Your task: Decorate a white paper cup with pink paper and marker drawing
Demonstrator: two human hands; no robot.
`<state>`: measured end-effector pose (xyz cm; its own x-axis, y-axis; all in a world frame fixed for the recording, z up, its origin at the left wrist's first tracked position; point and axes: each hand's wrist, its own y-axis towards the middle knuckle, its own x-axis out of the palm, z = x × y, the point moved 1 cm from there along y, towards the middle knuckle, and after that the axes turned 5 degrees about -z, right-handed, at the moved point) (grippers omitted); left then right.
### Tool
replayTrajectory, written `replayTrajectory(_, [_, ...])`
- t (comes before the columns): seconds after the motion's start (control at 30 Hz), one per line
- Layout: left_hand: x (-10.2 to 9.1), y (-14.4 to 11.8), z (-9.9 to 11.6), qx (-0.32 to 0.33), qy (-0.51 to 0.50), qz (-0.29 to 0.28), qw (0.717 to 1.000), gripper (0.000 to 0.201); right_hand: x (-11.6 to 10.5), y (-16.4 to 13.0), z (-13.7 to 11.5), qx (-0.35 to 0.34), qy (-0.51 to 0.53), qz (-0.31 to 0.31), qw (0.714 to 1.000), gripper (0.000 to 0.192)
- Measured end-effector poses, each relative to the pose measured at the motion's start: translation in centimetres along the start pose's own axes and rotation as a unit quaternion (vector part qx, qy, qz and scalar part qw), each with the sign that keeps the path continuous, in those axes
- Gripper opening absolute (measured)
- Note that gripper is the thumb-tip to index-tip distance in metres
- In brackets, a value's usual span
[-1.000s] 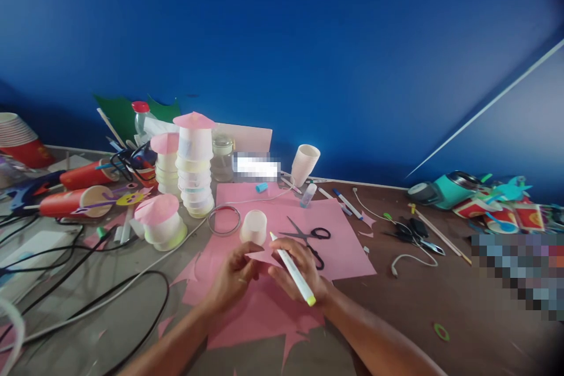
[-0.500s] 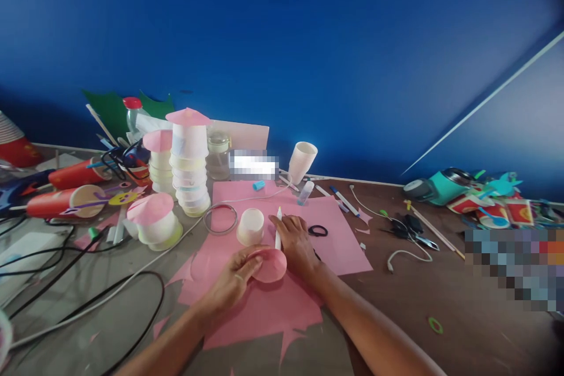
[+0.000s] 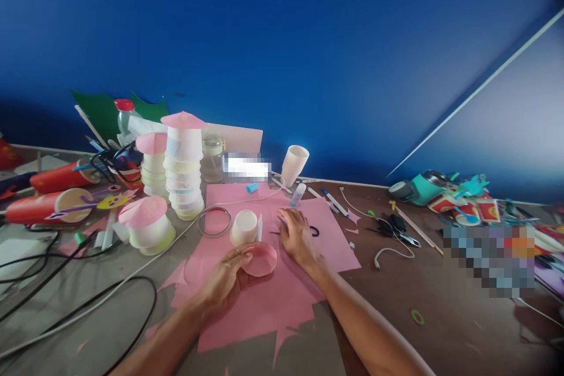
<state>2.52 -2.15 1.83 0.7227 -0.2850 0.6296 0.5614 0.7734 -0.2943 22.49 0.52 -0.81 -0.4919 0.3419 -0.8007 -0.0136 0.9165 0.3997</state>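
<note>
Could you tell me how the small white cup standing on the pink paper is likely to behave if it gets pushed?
The white cup looks thin-walled and empty, so it is probably very light and would slide or tip at a light nudge. It stands on smooth pink paper, which likely offers little friction. Tipped over, its round tapered shape would probably roll in a curve.

Pink paper disc [image 3: 261,259], round, slightly cupped; over pink sheet [image 3: 273,299].

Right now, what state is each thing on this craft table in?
Left hand: holds the pink paper circle.
Right hand: flat on the scissors, holding nothing.
White marker: lying on the pink sheet.
Small white cup: upright beside the marker.
White paper cup: tilted.
Cup tower: stacked, pink-capped.
</note>
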Motion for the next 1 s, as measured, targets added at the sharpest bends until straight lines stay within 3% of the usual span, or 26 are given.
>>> replayTrajectory(0.23, [-0.2,0.1,-0.2,-0.021,-0.022,-0.009,0.999,0.018,-1.8,1.8,0.9,0.010,0.047,0.006,0.999,0.022])
replayTrajectory(0.43, [-0.8,0.4,-0.8,-0.026,-0.050,-0.042,0.998,0.022,-3.8,1.7,4.1,0.080,0.040,-0.008,0.996,0.017])
replayTrajectory(0.57, [-1.1,0.8,-1.3,-0.023,-0.068,-0.053,0.996,0.026,-3.6,2.5,6.8,0.138,0.016,0.054,0.989,0.010])
replayTrajectory(0.67, [-1.1,0.8,-1.4,-0.030,-0.063,-0.056,0.996,0.030,-2.2,4.2,7.9,0.151,0.020,0.097,0.984,0.019])
replayTrajectory(0.83, [-0.9,0.5,-1.1,-0.041,-0.066,-0.022,0.997,0.031,-0.1,6.6,8.0,0.138,0.069,0.138,0.978,0.012])
replayTrajectory(1.0, [-1.0,0.5,-0.8,-0.060,-0.079,-0.022,0.995,0.033,-1.5,6.0,6.0,0.110,0.135,0.157,0.972,0.023])
